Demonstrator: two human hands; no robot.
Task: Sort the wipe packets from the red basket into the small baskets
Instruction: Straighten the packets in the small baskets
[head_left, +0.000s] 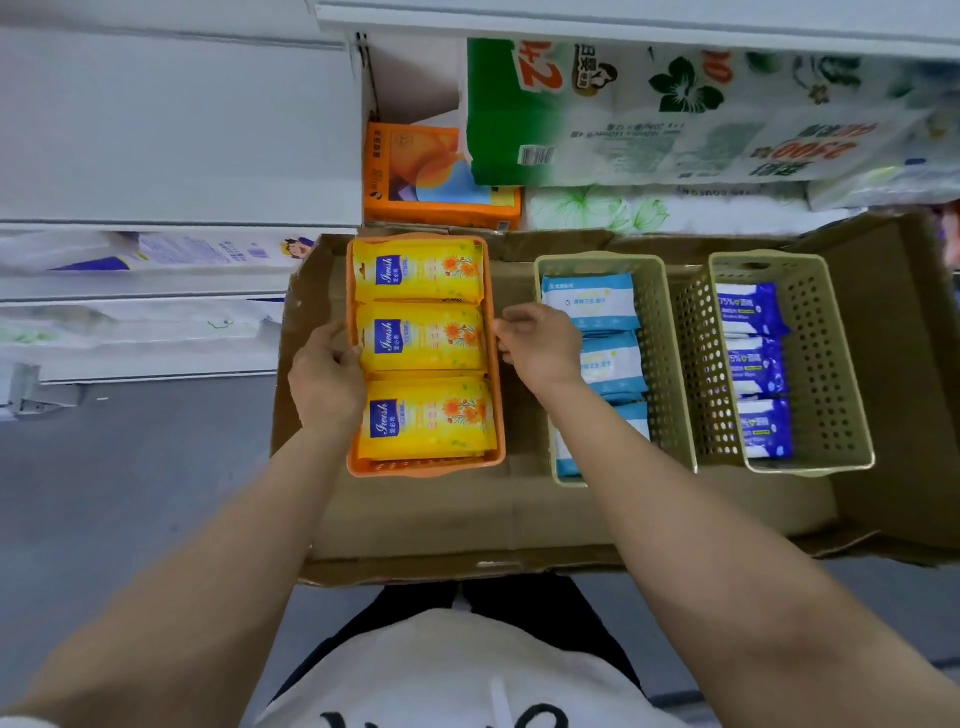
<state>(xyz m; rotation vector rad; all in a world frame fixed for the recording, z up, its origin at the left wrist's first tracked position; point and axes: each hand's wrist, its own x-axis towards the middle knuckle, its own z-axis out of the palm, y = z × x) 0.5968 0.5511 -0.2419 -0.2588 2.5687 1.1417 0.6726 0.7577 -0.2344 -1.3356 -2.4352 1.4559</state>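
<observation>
An orange basket (496, 415) stands at the left of a flat cardboard tray and holds three yellow wipe packets (423, 340) in a row. My left hand (324, 376) grips the basket's left rim at the middle. My right hand (540, 345) is at its right rim, fingers curled on the edge. A beige basket (657, 353) in the middle holds light-blue packets (592, 301); my right wrist covers part of them. A second beige basket (826, 364) on the right holds dark-blue packets (750, 312). No red basket is in view.
The cardboard tray (571, 519) lies on a grey floor in front of white shelves. An orange tissue pack (436, 176) and green-and-white paper roll packs (623, 114) sit on the lowest shelf behind the tray. More packaged goods lie on shelves at left (156, 254).
</observation>
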